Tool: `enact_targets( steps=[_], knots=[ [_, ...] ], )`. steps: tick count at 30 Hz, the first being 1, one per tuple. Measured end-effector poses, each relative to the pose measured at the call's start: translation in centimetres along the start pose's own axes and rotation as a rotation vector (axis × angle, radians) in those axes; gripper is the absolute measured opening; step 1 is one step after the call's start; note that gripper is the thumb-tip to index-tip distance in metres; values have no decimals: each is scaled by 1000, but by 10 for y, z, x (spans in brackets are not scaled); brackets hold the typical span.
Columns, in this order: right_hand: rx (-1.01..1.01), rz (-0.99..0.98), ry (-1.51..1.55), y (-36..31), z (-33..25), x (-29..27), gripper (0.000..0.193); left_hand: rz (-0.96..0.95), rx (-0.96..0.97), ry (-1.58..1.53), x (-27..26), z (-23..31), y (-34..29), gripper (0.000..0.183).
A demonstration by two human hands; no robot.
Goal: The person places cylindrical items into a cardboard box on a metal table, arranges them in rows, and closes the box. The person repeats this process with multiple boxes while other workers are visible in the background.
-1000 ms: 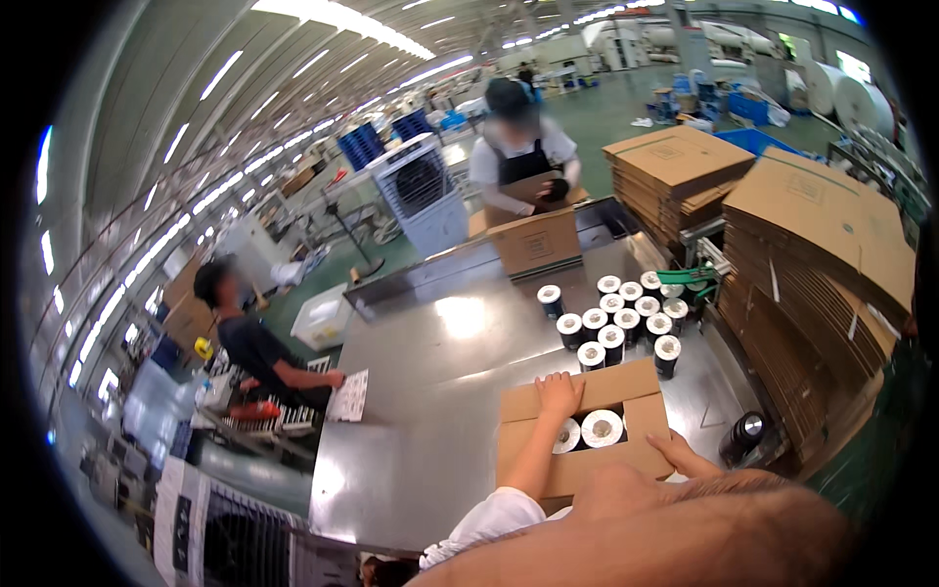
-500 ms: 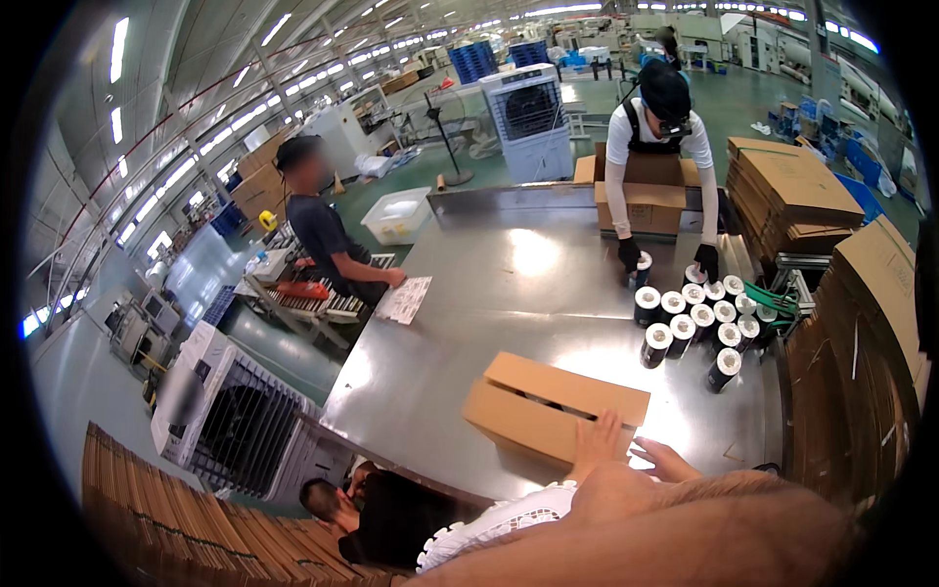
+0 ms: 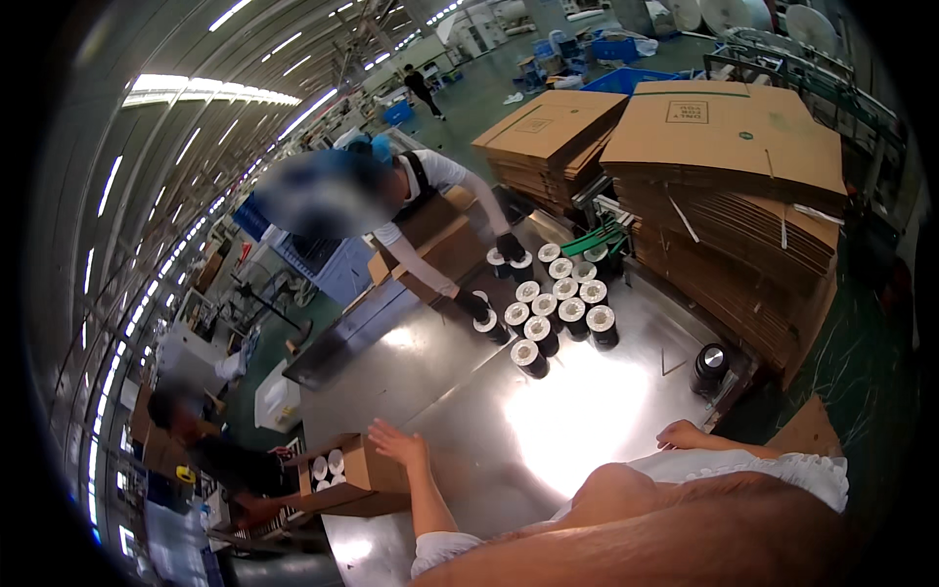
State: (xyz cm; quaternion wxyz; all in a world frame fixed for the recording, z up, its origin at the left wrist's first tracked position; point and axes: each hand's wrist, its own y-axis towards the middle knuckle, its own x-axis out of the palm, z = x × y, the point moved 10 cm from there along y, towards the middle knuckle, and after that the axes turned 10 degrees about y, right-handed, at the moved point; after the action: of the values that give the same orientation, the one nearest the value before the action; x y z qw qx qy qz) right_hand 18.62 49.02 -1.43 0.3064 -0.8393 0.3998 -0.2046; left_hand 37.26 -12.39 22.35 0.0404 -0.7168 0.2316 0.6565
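At the table's left edge stands a cardboard box [image 3: 380, 476] with several white-topped rolls in it. My left hand [image 3: 399, 447] is beside the box's near end, open with fingers spread; I cannot tell whether it touches the cardboard. My right hand [image 3: 684, 435] hovers over the table's near right part, holding nothing, fingers loosely apart. Several black rolls with white tops [image 3: 536, 329] stand upright in a group on the metal table [image 3: 440, 391]. Across the table, a co-worker's black-gloved hands [image 3: 473, 305] grip rolls at the group's far side.
Tall stacks of flattened cartons [image 3: 724, 137] rise at the right. A black cylinder with a silver top [image 3: 711, 364] stands near the table's right edge. An open carton [image 3: 440, 249] sits before the co-worker opposite. Another person [image 3: 210, 455] reaches to the box at the left.
The box before me has moved left to the table's edge, beside the other person. My hands have spread apart, and my view has turned to the right.
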Motion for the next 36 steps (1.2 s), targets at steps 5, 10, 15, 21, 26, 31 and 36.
enact_targets(
  steps=[5,10,15,21,26,31,36],
  knots=[
    [-50,-5,-10,-10,-8,4,29,247,893,-699,-96,286,-37,76],
    [-435,115,-414,-36,-44,-15,36,394,1304,-830,-244,483,-102,52],
    [-312,323,-427,-58,-5,-68,34,471,1243,-832,-312,597,-97,60],
    [-299,555,-287,-99,34,-122,26,388,1137,-845,-328,663,-82,64],
    [-286,535,-215,-93,42,-140,23,494,1155,-893,-345,650,-116,50],
    [-465,578,-144,-96,-44,-149,23,1061,1305,-855,-411,597,-213,37],
    [-931,735,-253,-189,-233,-133,27,842,1449,-656,-376,603,-222,30]
  ],
)
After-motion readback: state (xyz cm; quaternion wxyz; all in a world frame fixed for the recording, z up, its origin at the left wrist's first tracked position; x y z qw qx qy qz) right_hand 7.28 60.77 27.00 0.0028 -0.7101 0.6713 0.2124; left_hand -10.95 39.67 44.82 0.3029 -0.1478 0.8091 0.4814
